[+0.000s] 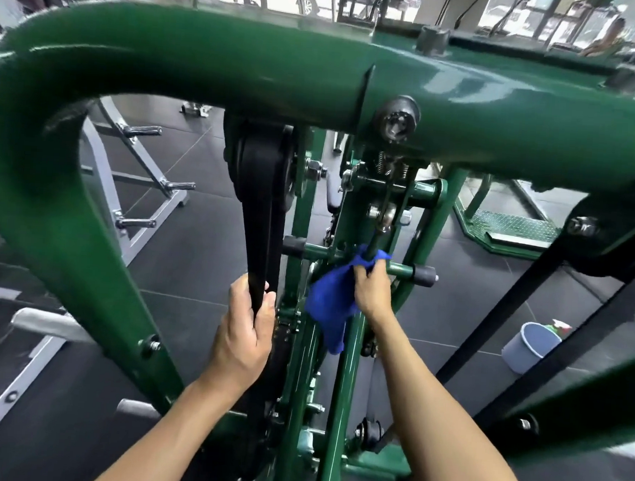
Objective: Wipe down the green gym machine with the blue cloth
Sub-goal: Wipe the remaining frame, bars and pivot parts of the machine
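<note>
The green gym machine (207,66) fills the view, its thick curved tube arching overhead and thinner green bars running down the middle. My right hand (370,288) grips the blue cloth (329,304) and holds it around a thin dark rod, just above a green crossbar (399,270) with black end caps. Part of the cloth hangs down loose over a green upright. My left hand (245,332) grips the black belt (260,207) that runs down from a black pulley under the top tube.
A pale bucket (530,346) with a spray bottle in it stands on the dark floor at the right. A grey weight-plate rack (141,185) with chrome pegs stands at the left. Green platform (510,229) lies behind the machine. A person sits far back right.
</note>
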Tool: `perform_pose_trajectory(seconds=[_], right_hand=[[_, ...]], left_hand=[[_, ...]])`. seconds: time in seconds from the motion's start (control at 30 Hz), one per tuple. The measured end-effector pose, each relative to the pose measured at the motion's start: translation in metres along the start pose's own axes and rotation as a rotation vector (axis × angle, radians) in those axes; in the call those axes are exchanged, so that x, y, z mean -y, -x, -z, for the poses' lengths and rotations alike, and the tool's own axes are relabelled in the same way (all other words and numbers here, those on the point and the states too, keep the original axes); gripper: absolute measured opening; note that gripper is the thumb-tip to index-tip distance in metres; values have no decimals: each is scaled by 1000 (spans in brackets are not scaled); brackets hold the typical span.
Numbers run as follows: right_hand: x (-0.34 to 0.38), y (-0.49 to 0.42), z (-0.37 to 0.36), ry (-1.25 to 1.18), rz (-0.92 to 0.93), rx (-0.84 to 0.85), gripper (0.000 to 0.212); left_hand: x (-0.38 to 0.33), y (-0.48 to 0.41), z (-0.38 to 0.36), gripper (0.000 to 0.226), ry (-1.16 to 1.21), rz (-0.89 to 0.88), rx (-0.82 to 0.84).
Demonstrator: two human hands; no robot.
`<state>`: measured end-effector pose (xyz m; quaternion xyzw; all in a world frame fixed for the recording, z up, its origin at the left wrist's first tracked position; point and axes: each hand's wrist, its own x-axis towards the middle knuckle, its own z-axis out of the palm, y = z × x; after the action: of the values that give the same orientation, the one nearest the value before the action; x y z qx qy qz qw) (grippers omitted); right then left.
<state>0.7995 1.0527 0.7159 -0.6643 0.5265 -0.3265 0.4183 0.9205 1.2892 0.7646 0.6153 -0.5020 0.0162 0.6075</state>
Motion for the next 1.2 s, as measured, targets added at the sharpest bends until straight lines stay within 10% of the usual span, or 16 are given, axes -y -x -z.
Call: perform_pose_trajectory(seconds=[0.67, 0.93, 1.2], right_hand=[[10, 6, -4, -186, -30, -103, 7], [-24, -3, -8, 96, -261, 120, 12], [-9, 15, -41, -447, -528, -172, 18]], left_hand=[[-7, -1, -6, 14, -66, 13, -18], [-5, -4, -8, 13, -58, 12, -15], [-7, -5, -10, 12, -42, 17, -25]])
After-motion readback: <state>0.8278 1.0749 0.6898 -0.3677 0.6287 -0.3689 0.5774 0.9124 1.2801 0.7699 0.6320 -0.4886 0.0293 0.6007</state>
